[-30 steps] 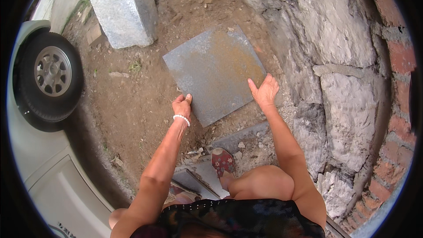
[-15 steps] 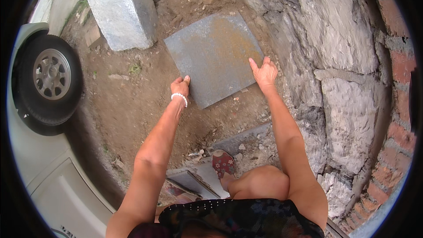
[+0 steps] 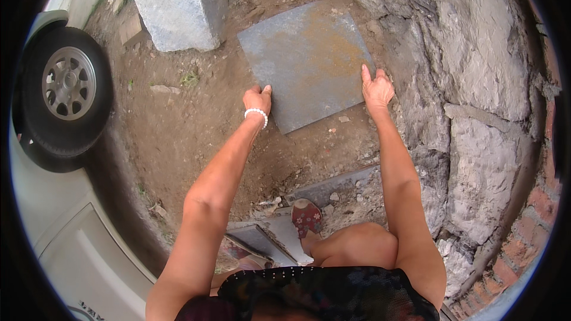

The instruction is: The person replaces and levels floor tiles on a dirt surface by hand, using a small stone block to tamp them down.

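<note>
A square grey stone tile (image 3: 309, 62) with rusty-brown patches lies on or just above the dirt, its corners angled to me. My left hand (image 3: 257, 100), with a white bead bracelet (image 3: 256, 111) at the wrist, is closed on its left edge, thumb on top. At the tile's right edge, near its lower right corner, my right hand (image 3: 377, 88) grips with the thumb along the top face. The fingers under both edges are partly hidden. I cannot tell whether the tile's underside fully touches the ground.
A pale rectangular stone block (image 3: 178, 9) stands beyond the tile to the left. A vehicle wheel (image 3: 68, 86) is at far left. Rough rock wall (image 3: 470, 53) and red bricks (image 3: 526, 226) close off the right. Several tile pieces (image 3: 262, 244) lie by my shoe (image 3: 307, 217).
The whole view has shifted, so the ground, block and tile all sit higher and further right. Both hands keep their grip, and the tile shows no clear movement against the ground.
</note>
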A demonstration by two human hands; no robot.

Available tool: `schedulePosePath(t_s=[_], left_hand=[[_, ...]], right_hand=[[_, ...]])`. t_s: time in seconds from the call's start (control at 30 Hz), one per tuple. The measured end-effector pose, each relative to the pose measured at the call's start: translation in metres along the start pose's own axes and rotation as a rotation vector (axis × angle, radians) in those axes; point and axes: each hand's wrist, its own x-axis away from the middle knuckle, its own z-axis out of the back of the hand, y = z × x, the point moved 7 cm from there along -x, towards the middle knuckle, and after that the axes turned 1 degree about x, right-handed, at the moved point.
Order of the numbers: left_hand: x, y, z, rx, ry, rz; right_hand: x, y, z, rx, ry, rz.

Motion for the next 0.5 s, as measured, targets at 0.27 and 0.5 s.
schedulePosePath(t_s=[0.27,0.5], left_hand=[[0.004,0.003,-0.002,-0.053,-0.090,-0.056],[0.012,0.036,0.016,-0.532,-0.163,-0.352]], right_hand=[[-0.009,-0.004,-0.004,0.137,0.045,0.102],[-0.007,-0.022,0.021,0.296,-0.107,0.328]])
